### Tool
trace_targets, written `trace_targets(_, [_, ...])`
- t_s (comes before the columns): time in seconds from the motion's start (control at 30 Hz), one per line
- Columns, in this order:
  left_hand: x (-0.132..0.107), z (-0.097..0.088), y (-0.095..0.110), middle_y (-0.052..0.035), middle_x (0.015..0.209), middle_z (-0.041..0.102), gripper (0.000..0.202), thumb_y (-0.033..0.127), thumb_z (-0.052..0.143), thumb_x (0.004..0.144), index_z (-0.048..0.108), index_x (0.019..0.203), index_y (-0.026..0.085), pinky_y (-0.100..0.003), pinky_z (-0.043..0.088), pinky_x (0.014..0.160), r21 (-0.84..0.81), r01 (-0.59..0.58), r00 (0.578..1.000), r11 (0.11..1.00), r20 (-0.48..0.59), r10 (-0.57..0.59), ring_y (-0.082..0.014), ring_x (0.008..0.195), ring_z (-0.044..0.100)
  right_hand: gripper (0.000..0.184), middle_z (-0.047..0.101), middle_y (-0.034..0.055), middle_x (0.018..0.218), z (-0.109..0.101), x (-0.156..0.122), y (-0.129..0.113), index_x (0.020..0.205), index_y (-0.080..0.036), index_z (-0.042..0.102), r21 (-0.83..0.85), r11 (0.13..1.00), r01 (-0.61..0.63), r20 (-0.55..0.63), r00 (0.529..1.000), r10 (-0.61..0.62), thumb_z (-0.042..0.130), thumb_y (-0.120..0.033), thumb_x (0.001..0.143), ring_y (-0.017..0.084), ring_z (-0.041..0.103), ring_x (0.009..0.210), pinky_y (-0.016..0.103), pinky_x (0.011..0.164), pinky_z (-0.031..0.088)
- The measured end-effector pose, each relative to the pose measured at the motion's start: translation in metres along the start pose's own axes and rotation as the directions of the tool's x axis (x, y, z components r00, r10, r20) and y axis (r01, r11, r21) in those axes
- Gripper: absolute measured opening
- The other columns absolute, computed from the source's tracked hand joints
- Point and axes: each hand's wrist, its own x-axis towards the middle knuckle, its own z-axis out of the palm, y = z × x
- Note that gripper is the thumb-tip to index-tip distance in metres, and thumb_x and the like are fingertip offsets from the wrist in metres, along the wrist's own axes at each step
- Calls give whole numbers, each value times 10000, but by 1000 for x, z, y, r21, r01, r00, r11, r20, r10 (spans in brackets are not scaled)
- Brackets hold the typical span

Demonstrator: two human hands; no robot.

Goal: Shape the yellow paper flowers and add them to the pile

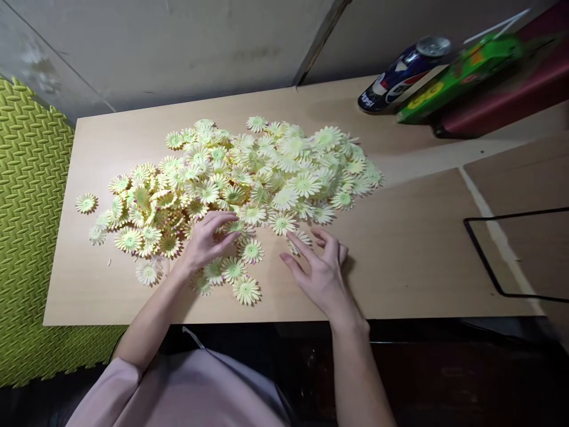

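A large heap of pale yellow artificial flower heads (267, 163) with green centres is spread over the wooden table. My left hand (208, 240) is at the heap's front edge, thumb and fingers apart, over some of the flower heads; its fingertips partly cover them. My right hand (322, 270) hovers low at the front right of the heap, with thumb and index finger spread. Just beyond its index finger lies one flower head (301, 242), partly hidden by the fingers; whether they touch it I cannot tell. Between my hands lie several loose flower heads (251, 251).
The table (413, 255) has a Pepsi can (400, 77), a green carton (457, 80) and a dark red box (502, 89) at the back right. A thin black frame (484, 255) is at the right. Green foam matting (31, 237) borders the left side; a grey wall (178, 47) stands behind.
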Motion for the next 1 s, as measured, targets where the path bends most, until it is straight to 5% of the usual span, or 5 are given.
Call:
trace_targets(0.2, [-2, 3, -12, -117, 1129, 740, 322, 227, 737, 859, 686, 1175, 192, -446, 583, 899, 279, -166, 986, 946, 49, 159, -245, 1094, 630, 458, 311, 170, 1472, 9, 20, -4, 1434, -363, 551, -138, 990, -28, 66, 997, 37, 449, -430, 992, 416, 368, 1251, 645, 951, 410])
trace_targets(0.53, [3, -5, 5, -87, 1096, 713, 217, 317, 841, 753, 773, 925, 203, -366, 592, 902, -80, 24, 986, 996, -161, -37, -195, 1049, 689, 285, 479, 162, 1259, 24, 57, -24, 1048, -228, 761, -100, 994, -36, -256, 967, 9, 611, -432, 916, 356, 389, 1136, 515, 899, 363])
trace_targets(0.8, [4, -3, 6, -86, 1072, 749, 172, 238, 796, 810, 784, 979, 214, -364, 607, 874, 54, -85, 964, 995, -246, 95, -178, 1010, 704, 202, 646, 113, 895, 11, 68, -42, 807, -205, 766, 154, 987, -47, -554, 823, 126, 701, -384, 877, 285, 538, 950, 442, 825, 431])
trace_targets(0.9, [5, -2, 12, -72, 1027, 775, 146, 214, 763, 839, 787, 983, 224, -366, 607, 877, 35, -131, 954, 991, -267, 136, -177, 983, 719, 176, 676, 70, 799, 4, 71, -61, 810, -196, 736, 447, 889, 101, -451, 883, 127, 717, -361, 867, 208, 603, 787, 365, 724, 491])
trace_targets(1.0, [5, -1, 21, -76, 1072, 788, 166, 248, 704, 894, 786, 1036, 232, -361, 613, 894, -172, 23, 971, 985, -232, -63, -189, 1015, 741, 171, 705, 35, 768, 8, 70, -80, 858, -201, 724, 758, 651, 38, -179, 972, 153, 701, -369, 882, 146, 610, 643, 292, 601, 510])
